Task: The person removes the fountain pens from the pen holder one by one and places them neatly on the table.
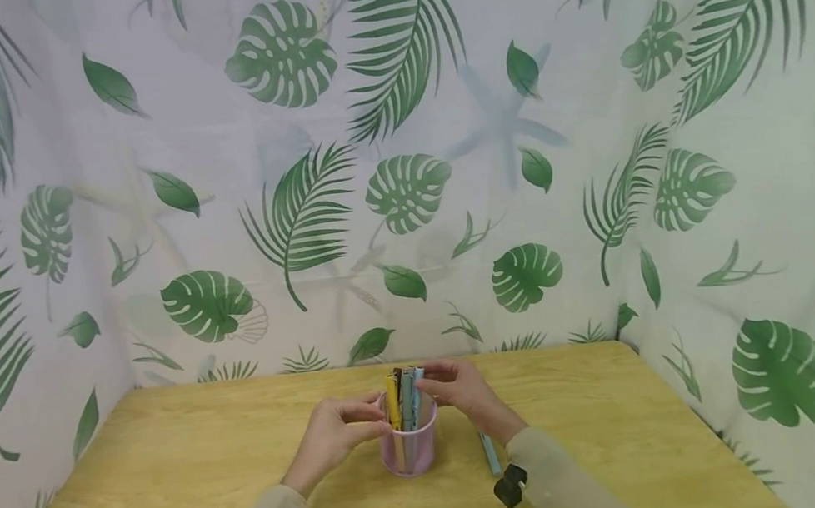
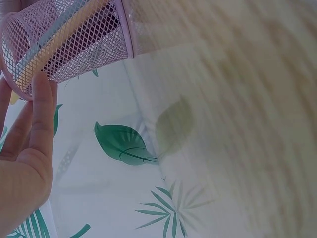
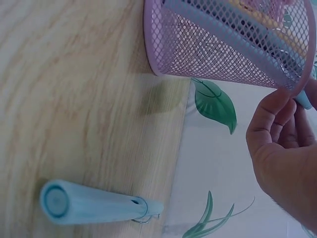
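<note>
Touching a pink cylindrical mesh cup (image 1: 422, 452) at its rim with extended fingers, the left hand (image 1: 330, 435) faces the right hand (image 1: 464, 386) pinching a light blue pen (image 1: 418, 406) standing inside, while the right wrist (image 1: 506, 424) partly hides a loose pale-blue capped pen (image 3: 94, 203) on the wood-grain table (image 1: 213, 469) before a leaf-printed white wall (image 1: 448, 274).

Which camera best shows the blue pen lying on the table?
The right wrist view: the blue pen is large and unobstructed. The head view shows it small, partly hidden by the right hand; left wrist omits it.
</note>
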`<state>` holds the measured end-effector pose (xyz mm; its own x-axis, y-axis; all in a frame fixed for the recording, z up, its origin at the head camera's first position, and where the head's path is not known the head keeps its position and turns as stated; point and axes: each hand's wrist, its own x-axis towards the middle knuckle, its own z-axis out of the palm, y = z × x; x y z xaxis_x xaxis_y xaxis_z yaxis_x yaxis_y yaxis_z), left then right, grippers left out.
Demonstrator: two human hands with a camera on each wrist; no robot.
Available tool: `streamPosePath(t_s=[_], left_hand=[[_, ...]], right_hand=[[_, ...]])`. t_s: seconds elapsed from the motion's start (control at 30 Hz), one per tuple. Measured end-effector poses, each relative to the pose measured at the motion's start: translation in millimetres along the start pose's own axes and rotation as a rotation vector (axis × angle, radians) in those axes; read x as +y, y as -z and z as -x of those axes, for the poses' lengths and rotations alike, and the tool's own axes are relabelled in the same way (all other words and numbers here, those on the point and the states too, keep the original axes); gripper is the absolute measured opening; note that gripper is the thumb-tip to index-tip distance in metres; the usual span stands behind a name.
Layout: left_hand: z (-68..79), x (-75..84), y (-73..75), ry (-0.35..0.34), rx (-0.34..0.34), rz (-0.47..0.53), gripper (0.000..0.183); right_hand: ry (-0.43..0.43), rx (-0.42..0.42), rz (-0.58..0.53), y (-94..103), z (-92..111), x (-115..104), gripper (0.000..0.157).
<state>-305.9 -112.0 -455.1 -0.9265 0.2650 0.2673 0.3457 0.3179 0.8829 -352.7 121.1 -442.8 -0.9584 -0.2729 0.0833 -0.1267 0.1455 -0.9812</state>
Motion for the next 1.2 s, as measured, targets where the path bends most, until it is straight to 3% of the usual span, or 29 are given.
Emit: streamPosePath(t_s=[0.37, 0.6, 0.77, 0.93, 1.2], left_hand=[[1.2, 0.5, 1.0, -0.008, 0.005, 0.017, 0.023], [2.4, 2.5, 3.0, -0.014, 0.001, 0.046, 0.024], [2.2, 2.5, 3.2, -0.020, 0.000, 0.036, 0.024], [1.9, 2.9, 1.9, -0.017, -0.002, 0.033, 0.024], [0.6, 1.5, 0.3, -0.012, -0.003, 0.031, 0.024]], right_hand=[[0.021, 0.003, -0.029, -1.9, 14.2, -26.8, 0.034], [0.101, 0.010, -0.028, 1.5, 4.7, -12.3, 0.036], [0.181, 0.011, 0.011, 2.5, 3.2, -5.7, 0.026], [0.152, 0.022, 0.030, 3.0, 1.8, -3.6, 0.020], [0.149, 0.029, -0.021, 3.8, 14.8, -18.4, 0.025]])
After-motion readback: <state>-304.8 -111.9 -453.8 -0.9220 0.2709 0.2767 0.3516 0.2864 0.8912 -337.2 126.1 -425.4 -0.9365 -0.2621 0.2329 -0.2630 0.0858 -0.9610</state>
